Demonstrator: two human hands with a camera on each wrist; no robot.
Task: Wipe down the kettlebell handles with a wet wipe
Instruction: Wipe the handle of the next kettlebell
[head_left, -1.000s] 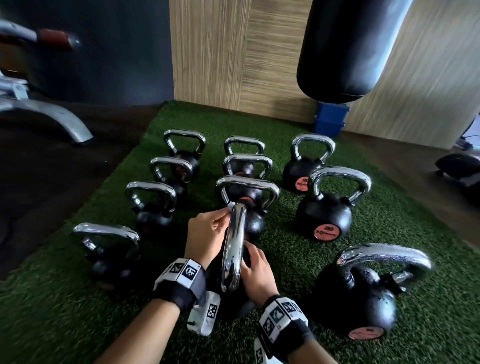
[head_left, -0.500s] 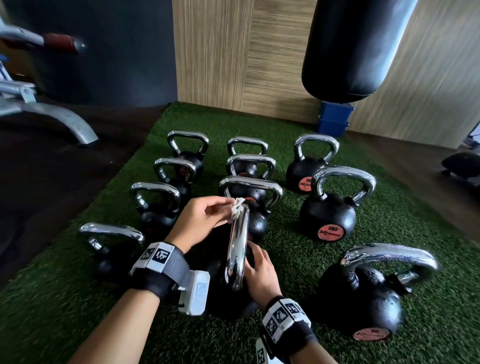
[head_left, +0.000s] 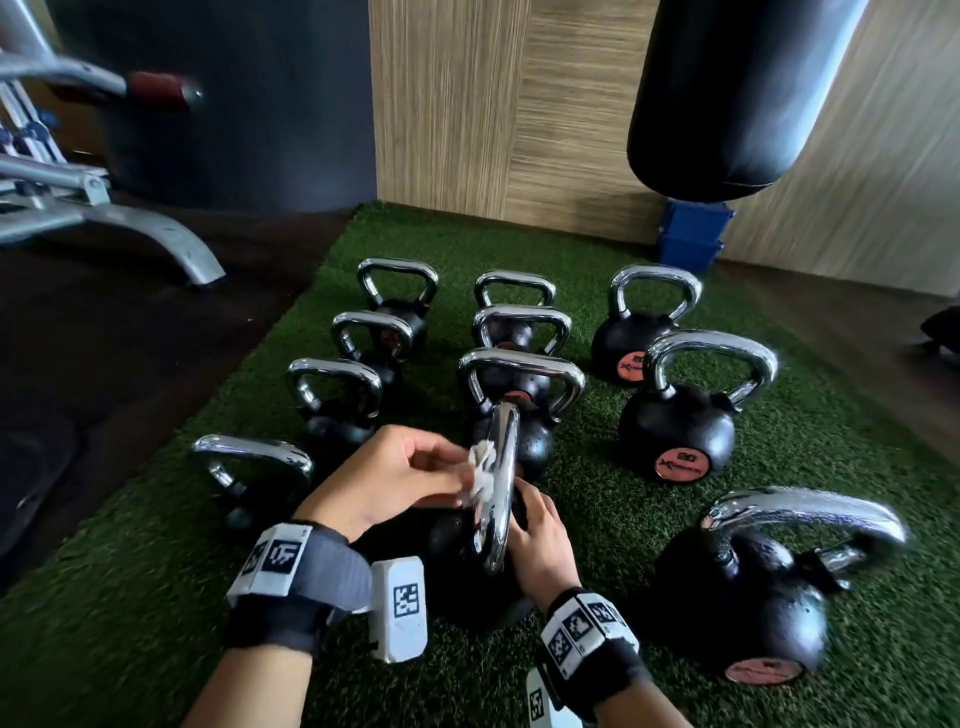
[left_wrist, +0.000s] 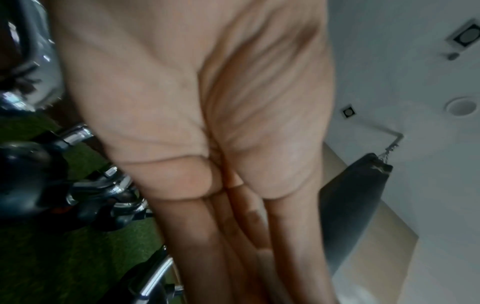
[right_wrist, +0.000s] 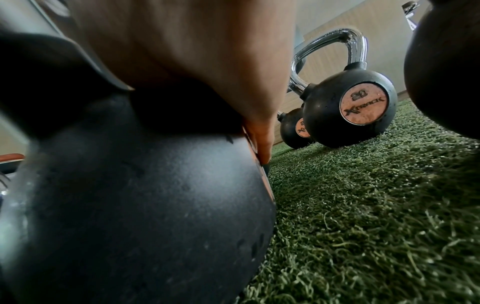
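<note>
- Seen from the head camera, looking down at a strip of green artificial turf (head_left: 597, 519) on a gym floor, crowded with black round kettlebells with chrome loop handles.
- Nearest, at centre: one black kettlebell (head_left: 467, 582), its curved chrome handle (head_left: 500, 483) seen edge-on, running near to far.
- Left hand (head_left: 395, 478) pinching a small crumpled white wet wipe (head_left: 482, 467) between thumb and fingertips, pressed against the left side of that handle about midway along.
- Right hand (head_left: 537, 540) low on the right side of the same kettlebell, fingers laid against the black body beneath the handle, apparently steadying it; whether curled or flat, impossible to tell.
- Right wrist view: dark, rounded kettlebell body filling the frame, one fingertip at its edge, turf beyond.
- Left wrist view: blurred palm with the fingers drawn together; wipe not visible there.
- Other kettlebells in rows to the left, far and right, including one marked 20 (head_left: 678, 431) to the right and a large one (head_left: 748, 597) near right.
- Black hanging punch bag (head_left: 737, 88) at far right, wood-panel wall behind.
- Likely risk: wipe is bunched small, so it may slip off the slick chrome or miss the underside and far curve.
- Likely risk: pressing sideways could rock the rounded weight on soft turf if the steadying hand lets go.
- Likely risk: knuckles may knock the close-packed handle just beyond.
</note>
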